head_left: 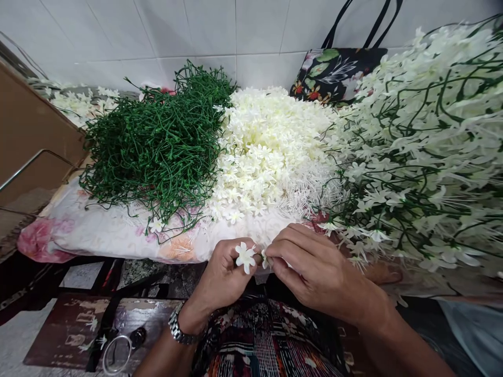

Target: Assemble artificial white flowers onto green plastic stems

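Note:
My left hand [220, 275] is closed in a pinch on a small white artificial flower [245, 256]. My right hand [314, 267] meets it from the right, fingertips pinched on another small white flower piece [264, 259] that is mostly hidden. Both hands hover over my lap, just in front of a floral cloth [98, 230]. On the cloth lie a heap of green plastic stems [157, 141] at the left and a heap of loose white flowers [271, 146] in the middle. A watch is on my left wrist.
A big pile of assembled white-flower sprays [424, 146] fills the right side. A dark floral bag [334, 73] leans on the white tiled wall behind. A cardboard box [31, 131] stands at left. A low dark wooden stool [78, 330] with a ring on it sits lower left.

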Available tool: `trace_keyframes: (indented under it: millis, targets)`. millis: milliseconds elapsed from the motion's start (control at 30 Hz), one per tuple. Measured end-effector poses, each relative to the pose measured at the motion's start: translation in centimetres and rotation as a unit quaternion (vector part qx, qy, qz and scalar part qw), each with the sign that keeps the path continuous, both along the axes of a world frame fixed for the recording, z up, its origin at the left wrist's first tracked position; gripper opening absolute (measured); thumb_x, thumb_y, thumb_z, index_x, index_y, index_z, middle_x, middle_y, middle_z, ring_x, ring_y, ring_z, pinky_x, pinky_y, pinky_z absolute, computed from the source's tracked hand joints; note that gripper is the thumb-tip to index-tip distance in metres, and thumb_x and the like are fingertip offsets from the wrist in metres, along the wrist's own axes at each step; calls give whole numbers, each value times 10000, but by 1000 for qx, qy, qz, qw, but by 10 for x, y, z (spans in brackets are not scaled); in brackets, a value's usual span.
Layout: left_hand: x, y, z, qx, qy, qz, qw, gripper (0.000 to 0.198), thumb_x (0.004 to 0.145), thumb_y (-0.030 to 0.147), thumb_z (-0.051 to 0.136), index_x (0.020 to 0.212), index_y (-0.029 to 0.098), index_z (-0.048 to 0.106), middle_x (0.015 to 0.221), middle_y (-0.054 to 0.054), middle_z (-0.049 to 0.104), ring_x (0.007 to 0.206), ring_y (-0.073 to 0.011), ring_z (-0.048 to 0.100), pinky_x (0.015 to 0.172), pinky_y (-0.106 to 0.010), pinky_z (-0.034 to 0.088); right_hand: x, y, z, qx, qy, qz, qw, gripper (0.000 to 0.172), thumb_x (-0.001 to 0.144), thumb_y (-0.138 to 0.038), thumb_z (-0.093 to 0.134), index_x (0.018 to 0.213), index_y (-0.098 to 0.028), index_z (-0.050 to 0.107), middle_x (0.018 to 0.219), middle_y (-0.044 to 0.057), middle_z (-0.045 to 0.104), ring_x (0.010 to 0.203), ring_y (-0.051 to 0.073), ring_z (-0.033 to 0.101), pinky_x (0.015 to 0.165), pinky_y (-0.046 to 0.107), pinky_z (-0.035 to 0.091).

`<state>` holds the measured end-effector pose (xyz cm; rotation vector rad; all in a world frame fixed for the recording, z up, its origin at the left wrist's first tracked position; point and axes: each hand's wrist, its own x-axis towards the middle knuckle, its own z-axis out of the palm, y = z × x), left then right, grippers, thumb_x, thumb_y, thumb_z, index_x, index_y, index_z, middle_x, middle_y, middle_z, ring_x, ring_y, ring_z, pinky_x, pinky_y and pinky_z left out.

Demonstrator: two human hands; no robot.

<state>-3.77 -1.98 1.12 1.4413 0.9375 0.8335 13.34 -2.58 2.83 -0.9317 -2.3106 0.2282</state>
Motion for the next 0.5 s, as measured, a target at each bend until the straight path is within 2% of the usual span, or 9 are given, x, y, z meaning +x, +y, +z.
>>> trace_keyframes:
  millis: [233, 500]
  targets:
    - [0, 0, -16, -78, -125, -13, 989, 359, 797, 448, 567, 612, 146, 513, 553, 32, 402, 520, -88, 327, 480, -217, 285, -5, -1, -7, 27, 25, -7, 999, 189, 870, -58, 437, 737, -117, 557, 665, 62, 550, 656, 153, 482, 587, 292, 421]
    - [1, 2, -21, -75, -123, 1, 990, 381, 790, 416, 596, 549, 156, 458, 533, 50, 341, 514, -82, 290, 474, -216, 270, -7, 0, -14, 11, 20, 0, 1000, 181, 863, -37, 425, 755, -97, 558, 675, 70, 531, 669, 159, 462, 586, 295, 417]
